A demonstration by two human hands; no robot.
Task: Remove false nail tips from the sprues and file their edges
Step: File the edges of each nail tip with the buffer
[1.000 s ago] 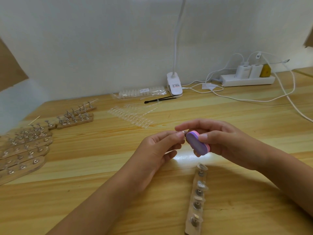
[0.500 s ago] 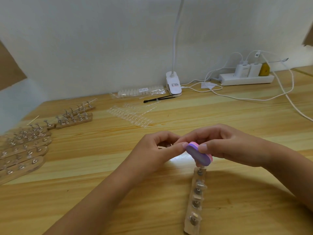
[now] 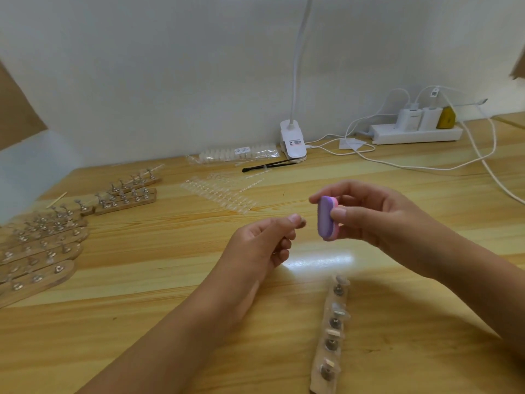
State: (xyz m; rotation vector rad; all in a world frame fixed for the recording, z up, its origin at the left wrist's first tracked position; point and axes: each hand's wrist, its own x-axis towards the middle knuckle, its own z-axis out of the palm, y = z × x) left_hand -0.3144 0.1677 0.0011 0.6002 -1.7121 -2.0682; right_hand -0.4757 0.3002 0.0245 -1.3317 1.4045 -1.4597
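Your right hand (image 3: 377,220) grips 1 purple-pink file block (image 3: 326,218). Your left hand (image 3: 255,245) pinches 1 tiny nail tip (image 3: 302,222) just beside it, not touching. 1 wooden holder strip (image 3: 331,336) lies nearer you, and the clear sprues (image 3: 221,193) lie beyond.

Bright light falls from overhead, leaving a white glare patch on the pale wooden tabletop (image 3: 397,177). Soft shadows spread over its near right corner. Wide-angle distortion curves the edges.

Purple-and-pink file block (image 3: 327,218), pale striped wooden table (image 3: 142,280), white power strip (image 3: 416,135), white lamp clip (image 3: 294,143), black brush (image 3: 268,165)
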